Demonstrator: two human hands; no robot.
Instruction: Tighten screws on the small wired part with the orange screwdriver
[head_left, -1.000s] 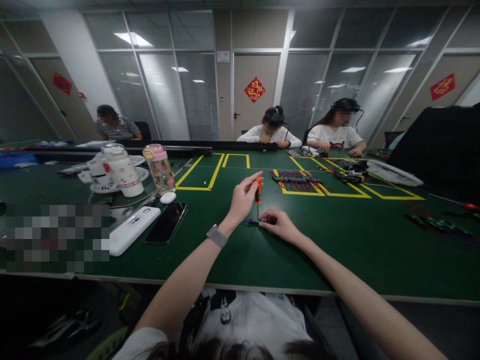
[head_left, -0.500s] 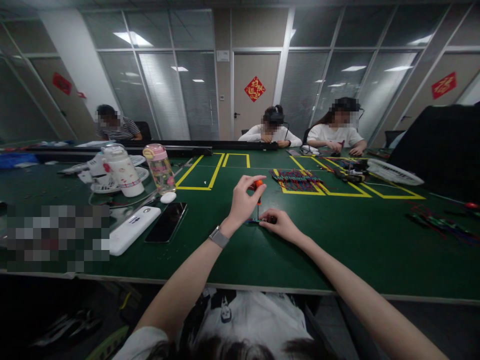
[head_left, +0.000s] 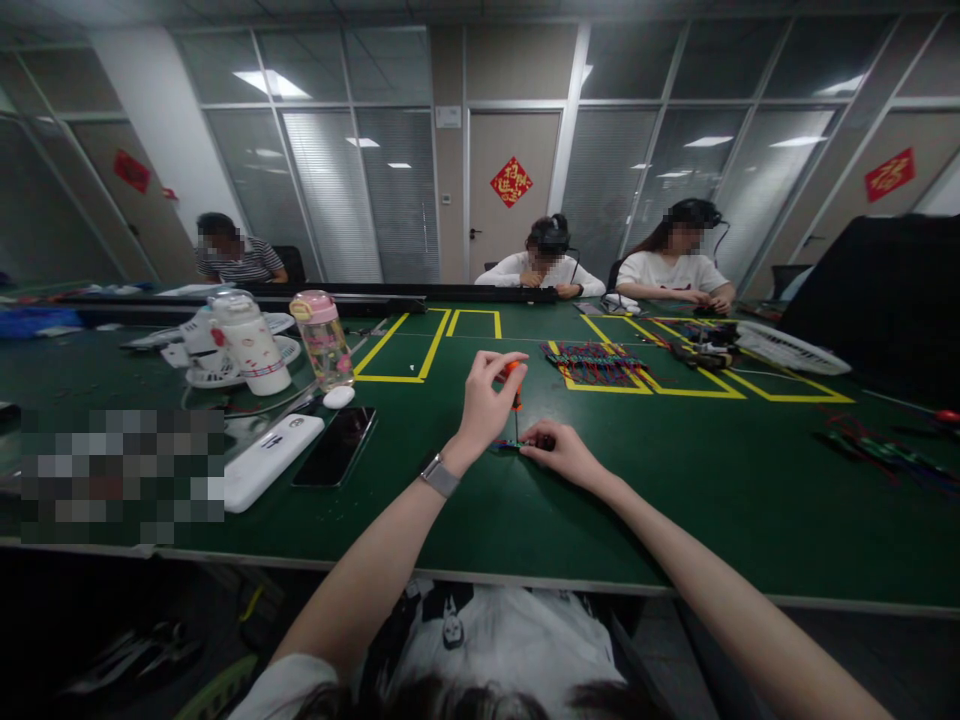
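My left hand is closed around the orange handle of a screwdriver, which stands upright with its shaft pointing down. The screwdriver's tip meets a small circuit board lying on the green table. From the right, my right hand pinches the board's right end between thumb and fingers. A dark object shows among those fingers, too small to make out.
A dark phone, a white power bank and a pink-lidded bottle sit to the left. Beyond my hands lies a bundle of wired boards; more wired boards lie at right. Several people sit across the table.
My hands stay in nearly the same place, the left fingers shifted slightly on the screwdriver handle. Across the table, the right-hand person's hands have come closer together.
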